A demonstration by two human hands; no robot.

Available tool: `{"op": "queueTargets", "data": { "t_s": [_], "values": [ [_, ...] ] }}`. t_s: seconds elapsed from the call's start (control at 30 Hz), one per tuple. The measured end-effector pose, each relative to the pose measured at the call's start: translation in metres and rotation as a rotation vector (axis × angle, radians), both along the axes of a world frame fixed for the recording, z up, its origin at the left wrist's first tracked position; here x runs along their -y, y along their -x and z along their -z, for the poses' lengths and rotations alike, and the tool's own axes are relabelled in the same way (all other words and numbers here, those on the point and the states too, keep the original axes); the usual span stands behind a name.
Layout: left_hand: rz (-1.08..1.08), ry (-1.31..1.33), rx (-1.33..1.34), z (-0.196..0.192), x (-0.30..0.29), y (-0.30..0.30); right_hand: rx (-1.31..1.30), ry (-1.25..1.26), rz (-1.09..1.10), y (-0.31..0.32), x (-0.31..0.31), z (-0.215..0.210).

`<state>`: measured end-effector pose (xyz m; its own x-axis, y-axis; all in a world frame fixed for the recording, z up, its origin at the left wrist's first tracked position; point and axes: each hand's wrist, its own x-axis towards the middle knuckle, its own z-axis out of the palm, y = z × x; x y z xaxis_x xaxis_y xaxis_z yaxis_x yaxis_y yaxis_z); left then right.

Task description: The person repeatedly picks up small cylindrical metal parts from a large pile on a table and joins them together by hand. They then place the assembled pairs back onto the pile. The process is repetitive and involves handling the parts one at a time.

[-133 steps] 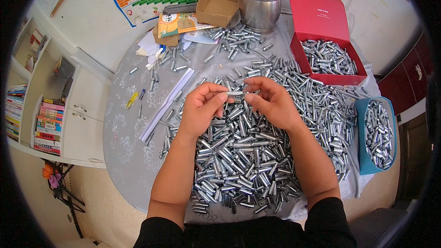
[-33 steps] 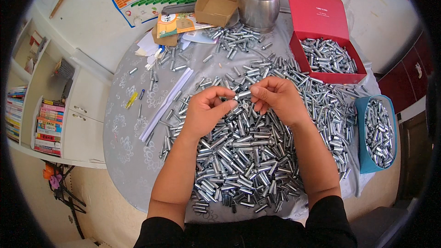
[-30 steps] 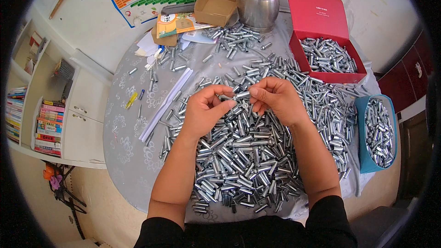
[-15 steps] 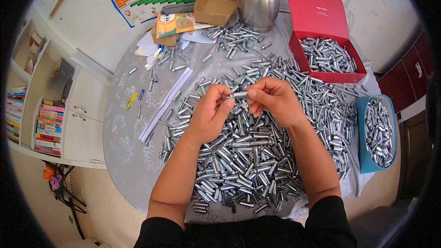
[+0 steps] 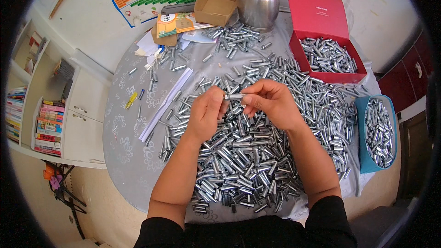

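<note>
Above the heap, a short silver expansion bolt (image 5: 234, 96) lies roughly level between my two hands. My left hand (image 5: 205, 112) is closed, thumb and curled fingers at the bolt's left end. The thumb and forefinger of my right hand (image 5: 271, 103) pinch its right end. Beneath both hands spreads a large heap of similar silver expansion bolts (image 5: 250, 165), lying every way on the table; my hands and forearms cover part of it.
A red lidded box (image 5: 328, 77) and a teal bin (image 5: 363, 142), both holding bolts, stand right. Behind are a steel pot (image 5: 258, 4) and a cardboard box (image 5: 215, 7). A folded white paper strip (image 5: 161, 112) and yellow tool (image 5: 131, 100) lie left on the grey tablecloth (image 5: 124, 151).
My left hand has turned, its thumb now more upright and its fingers curled in. My right hand and the bolt have shifted slightly left.
</note>
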<state>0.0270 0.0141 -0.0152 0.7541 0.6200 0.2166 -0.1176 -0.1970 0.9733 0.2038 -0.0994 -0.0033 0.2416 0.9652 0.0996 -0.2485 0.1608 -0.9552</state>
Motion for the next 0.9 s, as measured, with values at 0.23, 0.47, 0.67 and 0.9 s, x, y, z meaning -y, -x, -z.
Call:
{"op": "queueTargets", "data": {
  "t_s": [0.23,0.47,0.67,0.9],
  "values": [
    [0.03,-0.151,-0.097,0.0,-0.004,0.001,-0.029,0.034,0.001,-0.002,0.001,-0.003],
    [0.04,-0.007,0.007,-0.005,0.002,-0.001,-0.044,0.041,0.019,0.0,0.001,-0.002],
    [0.076,0.012,-0.053,0.006,-0.006,0.002,-0.012,0.027,-0.013,0.0,0.001,0.0],
    [0.057,-0.025,-0.095,-0.001,-0.003,0.0,-0.016,0.06,0.009,-0.002,0.001,0.001]
  ]
}}
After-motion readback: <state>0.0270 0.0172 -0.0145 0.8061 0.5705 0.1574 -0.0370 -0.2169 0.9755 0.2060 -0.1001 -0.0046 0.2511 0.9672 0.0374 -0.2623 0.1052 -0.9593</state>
